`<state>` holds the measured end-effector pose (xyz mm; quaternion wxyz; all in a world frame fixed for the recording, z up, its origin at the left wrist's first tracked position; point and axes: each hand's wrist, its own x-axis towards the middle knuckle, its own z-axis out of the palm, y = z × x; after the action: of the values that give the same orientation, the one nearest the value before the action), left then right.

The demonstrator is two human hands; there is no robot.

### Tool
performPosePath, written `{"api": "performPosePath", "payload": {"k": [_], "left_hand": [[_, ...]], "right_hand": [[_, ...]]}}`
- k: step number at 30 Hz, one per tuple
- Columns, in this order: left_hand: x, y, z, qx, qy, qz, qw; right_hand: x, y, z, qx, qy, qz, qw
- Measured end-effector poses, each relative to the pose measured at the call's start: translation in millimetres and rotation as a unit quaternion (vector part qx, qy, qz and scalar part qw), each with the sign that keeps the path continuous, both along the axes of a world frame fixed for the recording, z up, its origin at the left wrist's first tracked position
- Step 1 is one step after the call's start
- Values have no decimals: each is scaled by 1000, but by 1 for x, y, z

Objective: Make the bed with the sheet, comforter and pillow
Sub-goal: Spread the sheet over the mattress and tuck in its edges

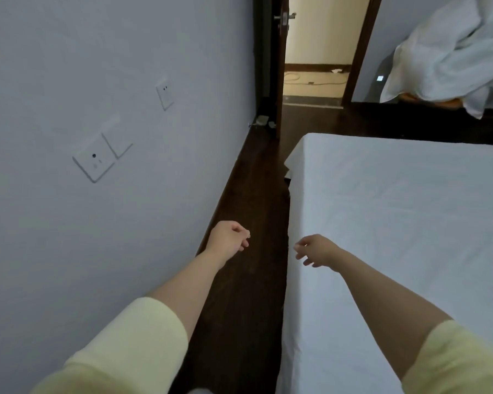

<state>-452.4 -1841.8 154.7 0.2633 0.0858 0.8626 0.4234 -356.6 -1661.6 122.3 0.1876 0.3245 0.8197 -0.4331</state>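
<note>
White sheet (396,223) covers the bed; comforter (453,52) remains heaped apart, no pillow visible. Our left hand (229,237) and right hand (315,250) hang loosely curled, empty.

No text, label, brand, number or sign can be read anywhere; the wall plates (96,160) carry only small dark marks too blurred to make out.
</note>
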Motion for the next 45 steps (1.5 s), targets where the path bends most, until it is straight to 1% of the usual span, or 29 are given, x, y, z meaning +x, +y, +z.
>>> {"api": "performPosePath", "payload": {"k": [3, 5, 6, 8, 11, 12, 13, 15, 16, 19, 23, 25, 27, 29, 31, 34, 36, 37, 38, 40, 42, 45], "left_hand": [[-35, 33, -5, 9, 9, -26, 1000], [-72, 59, -17, 6, 2, -45, 999], [-101, 76, -25, 2, -1, -60, 998], [-135, 91, -33, -8, -1, -74, 997], [-207, 119, -47, -3, -7, -97, 995], [-210, 120, -45, -3, -11, -95, 995], [-262, 143, -43, -10, -9, -113, 993], [-312, 169, -34, -16, 3, -129, 992], [-345, 194, -26, -22, 3, -143, 989], [-398, 261, -14, -11, -2, -190, 982], [-454, 364, -23, -9, -21, -268, 963], [-480, 404, -26, -13, -23, -287, 958], [-506, 433, -24, -12, -20, -292, 956], [-550, 468, -17, -23, -14, -294, 955], [-607, 509, -2, -25, 11, -292, 956], [-683, 554, 16, 7, 5, -258, 966], [-728, 581, 19, 7, -9, -260, 966], [-767, 607, 17, 9, -5, -264, 965], [-786, 621, 14, 7, -4, -268, 963], [-833, 661, 9, 15, 8, -286, 958], [-875, 704, -1, 12, 5, -308, 951], [-916, 751, -3, -26, -4, -356, 934]], "right_hand": [[-36, 25, 3, 2, 11, -21, 1000], [-73, 50, -3, 6, 9, -46, 999], [-99, 64, -6, 5, 7, -63, 998], [-132, 78, -7, 4, 11, -71, 997], [-198, 106, -11, 2, 10, -99, 995], [-201, 107, -10, 5, 10, -98, 995], [-243, 123, -11, 0, 16, -120, 993], [-280, 137, -5, -2, 29, -126, 992], [-301, 150, 2, -9, 34, -137, 990], [-338, 193, 14, 1, 22, -150, 988], [-382, 288, 3, 22, -7, -282, 959], [-403, 326, -7, 15, -29, -315, 948], [-427, 355, -14, 7, -31, -342, 939], [-475, 392, -16, -11, -38, -346, 937], [-538, 435, -8, -7, -36, -336, 941], [-626, 484, 7, 24, -4, -286, 958], [-678, 510, 12, 20, 23, -271, 962], [-719, 536, 13, 27, 31, -266, 963], [-738, 549, 14, 31, 36, -263, 963], [-785, 585, 9, 55, 50, -279, 958], [-818, 618, 0, 52, 65, -336, 938], [-838, 648, -1, 39, 32, -378, 924]]}}
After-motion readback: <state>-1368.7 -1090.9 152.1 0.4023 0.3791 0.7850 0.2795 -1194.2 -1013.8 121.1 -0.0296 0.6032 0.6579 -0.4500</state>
